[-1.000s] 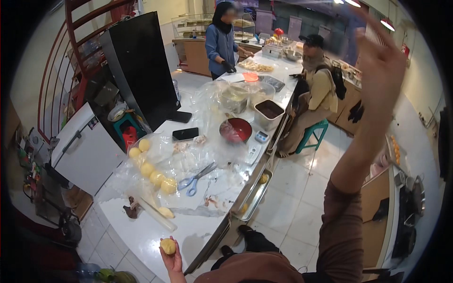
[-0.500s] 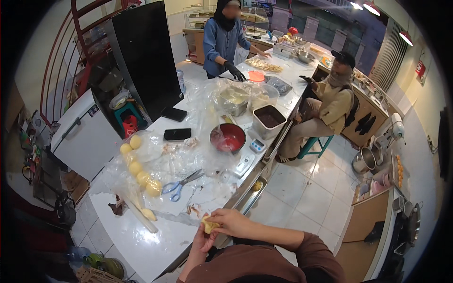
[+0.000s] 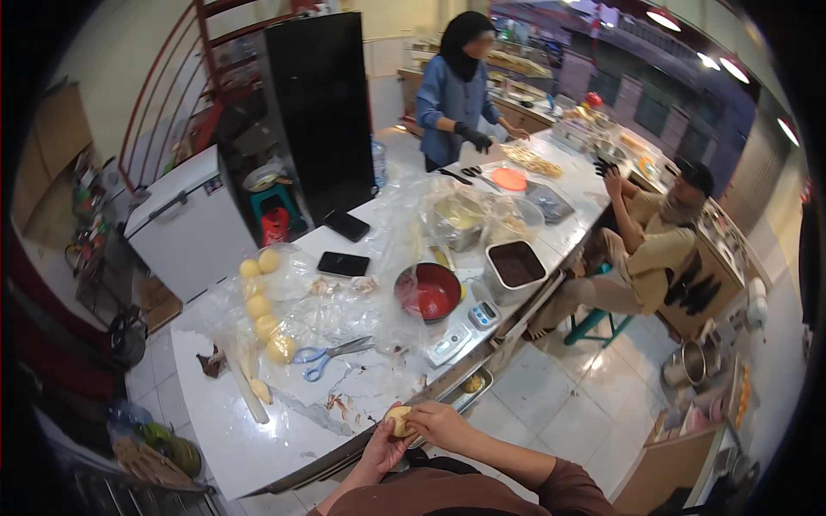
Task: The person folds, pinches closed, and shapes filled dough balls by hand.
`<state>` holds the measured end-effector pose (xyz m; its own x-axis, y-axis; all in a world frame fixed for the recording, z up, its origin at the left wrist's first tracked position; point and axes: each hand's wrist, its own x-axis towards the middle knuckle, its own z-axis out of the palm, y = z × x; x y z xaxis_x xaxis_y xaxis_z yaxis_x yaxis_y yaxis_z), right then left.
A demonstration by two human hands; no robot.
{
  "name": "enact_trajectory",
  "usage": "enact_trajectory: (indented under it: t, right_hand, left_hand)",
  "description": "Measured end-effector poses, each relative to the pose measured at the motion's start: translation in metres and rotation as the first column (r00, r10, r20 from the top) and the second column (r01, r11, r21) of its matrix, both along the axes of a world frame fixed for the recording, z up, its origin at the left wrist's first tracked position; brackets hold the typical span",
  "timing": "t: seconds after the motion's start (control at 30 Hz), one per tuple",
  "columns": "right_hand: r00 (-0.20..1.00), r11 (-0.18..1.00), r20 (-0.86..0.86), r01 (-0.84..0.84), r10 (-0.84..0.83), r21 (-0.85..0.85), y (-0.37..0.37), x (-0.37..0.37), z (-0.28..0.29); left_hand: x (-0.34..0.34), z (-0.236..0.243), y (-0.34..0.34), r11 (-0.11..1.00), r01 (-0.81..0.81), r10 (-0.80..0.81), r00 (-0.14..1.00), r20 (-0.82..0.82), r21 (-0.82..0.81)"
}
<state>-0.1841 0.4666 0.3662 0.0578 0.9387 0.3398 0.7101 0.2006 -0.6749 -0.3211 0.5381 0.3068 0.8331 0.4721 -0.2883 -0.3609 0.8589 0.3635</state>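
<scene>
One pale yellow dough piece [image 3: 399, 421] sits between the person's two bare hands, in front of the torso and near the near edge of the counter [image 3: 228, 447] as seen from above; whether it is right over the edge cannot be told. The left grip [image 3: 379, 447] cups it from the left and below, fingers curled about its side, while the right grip [image 3: 434, 426] meets it from the right, fingertips pinched against its surface, so both are closed on the same piece. Farther up the counter, to the left of the hands, six round dough balls [image 3: 280, 348] lie in a bent row, with clear plastic sheeting [image 3: 331, 305] around them. Just beside the nearest ball is one pair of blue-handled scissors [image 3: 314, 361]. One white rod [image 3: 248, 391] lies nearer the person, with one small dough scrap [image 3: 261, 392] against it. Beyond the sheeting are two dark phones [image 3: 344, 264], and to their right one red-lined bowl [image 3: 430, 297], one rectangular container [image 3: 516, 265] with dark contents, and one small blue-and-white timer [image 3: 483, 315]. Two other people are present, one standing [image 3: 460, 99], one seated [image 3: 658, 241].
</scene>
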Motion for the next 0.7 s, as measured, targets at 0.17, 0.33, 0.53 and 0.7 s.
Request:
enact_trajectory:
  t: [0.17,0.33,0.53,0.7]
  right_hand:
    - [0.995,0.980,0.048,-0.090,0.083,0.180,0.001,0.011,-0.001]
    - [0.997,0.981,-0.065,-0.033,0.046,0.193,0.003,0.012,-0.001]
    - [0.986,0.964,-0.065,0.165,-0.155,0.210,-0.006,0.012,0.010]
    - [0.958,0.957,-0.020,0.287,-0.286,0.053,-0.022,0.018,0.023]
  left_hand:
    - [0.002,0.023,-0.006,0.984,0.085,-0.053,0.978,0.199,-0.154]
    - [-0.003,0.010,-0.007,0.999,-0.038,0.037,0.999,0.037,0.027]
    - [0.013,0.006,-0.017,0.983,-0.112,0.105,0.993,0.054,0.143]
    - [0.021,0.006,-0.018,0.952,-0.140,0.115,0.988,0.108,0.273]
